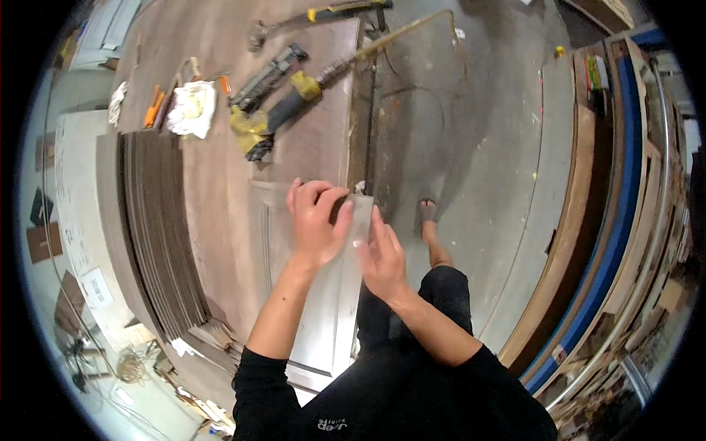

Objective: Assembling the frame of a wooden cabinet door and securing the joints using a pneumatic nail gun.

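Grey rectangular panelled door (318, 323): smooth, shines glossy near its lower end. Broad brown wooden tabletop (220, 250): looks matt. Crumpled white cloth-like bundle (193, 109): rough. Wrinkled yellow plastic-looking wrapping (248, 126): semi-gloss. Grey floor (478, 132): dull, scuffed.

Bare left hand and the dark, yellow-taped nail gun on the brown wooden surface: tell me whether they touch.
Apart. The head view shows a strip of bare brown wooden surface between the left hand and the nail gun.
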Demonstrator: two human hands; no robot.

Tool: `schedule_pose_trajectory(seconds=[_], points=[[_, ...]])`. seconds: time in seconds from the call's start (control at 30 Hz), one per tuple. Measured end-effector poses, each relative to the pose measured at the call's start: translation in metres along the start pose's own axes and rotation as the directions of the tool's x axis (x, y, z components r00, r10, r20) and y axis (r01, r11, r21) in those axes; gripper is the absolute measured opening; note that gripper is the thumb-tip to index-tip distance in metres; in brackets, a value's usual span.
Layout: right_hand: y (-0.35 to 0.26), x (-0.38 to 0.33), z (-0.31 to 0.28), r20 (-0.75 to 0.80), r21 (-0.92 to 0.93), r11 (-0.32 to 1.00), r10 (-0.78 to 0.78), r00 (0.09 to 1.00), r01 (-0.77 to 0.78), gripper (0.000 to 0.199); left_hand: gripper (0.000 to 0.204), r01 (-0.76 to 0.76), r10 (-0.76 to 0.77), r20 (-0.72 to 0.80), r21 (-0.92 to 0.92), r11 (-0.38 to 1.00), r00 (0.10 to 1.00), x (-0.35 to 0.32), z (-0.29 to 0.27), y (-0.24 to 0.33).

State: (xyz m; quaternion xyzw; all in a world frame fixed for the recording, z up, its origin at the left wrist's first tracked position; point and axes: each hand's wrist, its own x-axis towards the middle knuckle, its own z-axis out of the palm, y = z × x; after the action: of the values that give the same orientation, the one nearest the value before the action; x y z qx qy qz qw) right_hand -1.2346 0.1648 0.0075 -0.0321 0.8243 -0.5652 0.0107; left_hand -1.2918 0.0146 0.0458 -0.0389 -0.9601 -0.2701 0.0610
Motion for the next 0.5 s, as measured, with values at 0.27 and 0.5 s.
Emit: schedule_pose_trajectory(seconds=[0.27, 0.5], points=[[0.001, 0.007, -0.006, 0.012, -0.155, 0.983, -0.097, 0.995, 0.098, 0.06, 0.025, 0.007, -0.008, 0.03, 0.062, 0.998, 1.0, 0.0, 0.007, -0.006], [-0.002, 0.01, -0.009, 0.038, -0.178, 0.977, -0.109, 0.993, 0.114, 0.062, 0.024, -0.003, -0.001, 0.045, 0.088, 0.996, 0.999, 0.0, 0.007, -0.007]])
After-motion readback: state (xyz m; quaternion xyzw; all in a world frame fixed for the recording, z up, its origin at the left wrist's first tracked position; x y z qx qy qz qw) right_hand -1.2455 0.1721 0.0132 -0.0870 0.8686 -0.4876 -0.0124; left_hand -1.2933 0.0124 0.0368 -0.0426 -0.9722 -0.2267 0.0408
